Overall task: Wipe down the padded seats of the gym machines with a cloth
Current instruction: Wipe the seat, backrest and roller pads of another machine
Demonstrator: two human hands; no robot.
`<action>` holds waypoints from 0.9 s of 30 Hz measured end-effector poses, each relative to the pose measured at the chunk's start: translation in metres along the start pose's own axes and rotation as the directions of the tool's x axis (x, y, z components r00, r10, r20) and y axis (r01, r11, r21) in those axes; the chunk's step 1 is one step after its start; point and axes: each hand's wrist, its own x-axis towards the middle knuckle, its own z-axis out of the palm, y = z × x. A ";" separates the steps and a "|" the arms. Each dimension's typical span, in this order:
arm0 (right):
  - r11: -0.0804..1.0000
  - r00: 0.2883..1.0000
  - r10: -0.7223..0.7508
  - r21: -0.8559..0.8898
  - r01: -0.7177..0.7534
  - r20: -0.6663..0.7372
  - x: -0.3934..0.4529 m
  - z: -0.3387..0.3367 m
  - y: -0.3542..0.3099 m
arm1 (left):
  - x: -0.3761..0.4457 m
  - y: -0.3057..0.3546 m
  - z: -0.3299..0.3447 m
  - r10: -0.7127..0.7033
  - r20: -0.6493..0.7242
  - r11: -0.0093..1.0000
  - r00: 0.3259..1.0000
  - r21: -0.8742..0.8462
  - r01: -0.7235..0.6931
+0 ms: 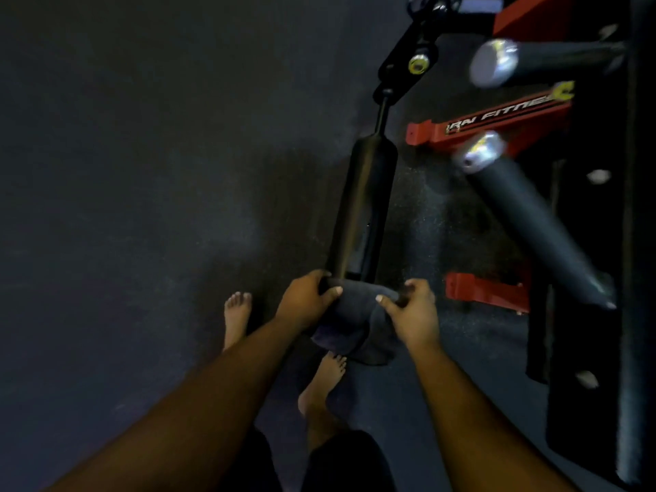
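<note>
A dark cloth (358, 324) is wrapped over the near end of a long black padded roller (365, 207) that hangs from a black machine arm (408, 55). My left hand (307, 301) grips the cloth's left side, thumb on top. My right hand (411, 310) grips its right side, thumb pressed on the cloth. The cloth's loose folds hang below both hands. A dark padded seat edge (603, 349) runs down the right side of the view.
Two grey foam rollers with silver end caps (525, 214) (543, 60) stick out from the red machine frame (497, 118) at right. A red foot bracket (486, 291) lies near my right hand. Dark rubber floor (142, 207) spreads left. My bare feet (238, 317) stand below.
</note>
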 end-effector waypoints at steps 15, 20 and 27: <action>0.933 0.990 -0.089 -0.357 0.046 -0.106 0.041 0.162 -0.005 | 0.109 -0.063 0.036 0.055 0.201 0.952 0.978 -0.305 0.009; 0.903 0.969 -0.161 -0.425 0.067 -0.190 0.118 0.147 -0.053 | 0.141 -0.060 0.024 0.103 0.146 0.954 0.984 -0.295 -0.056; 0.892 0.985 -0.134 -0.447 0.070 -0.113 0.157 0.129 -0.086 | 0.174 -0.037 0.015 0.106 0.253 0.930 0.962 -0.368 -0.006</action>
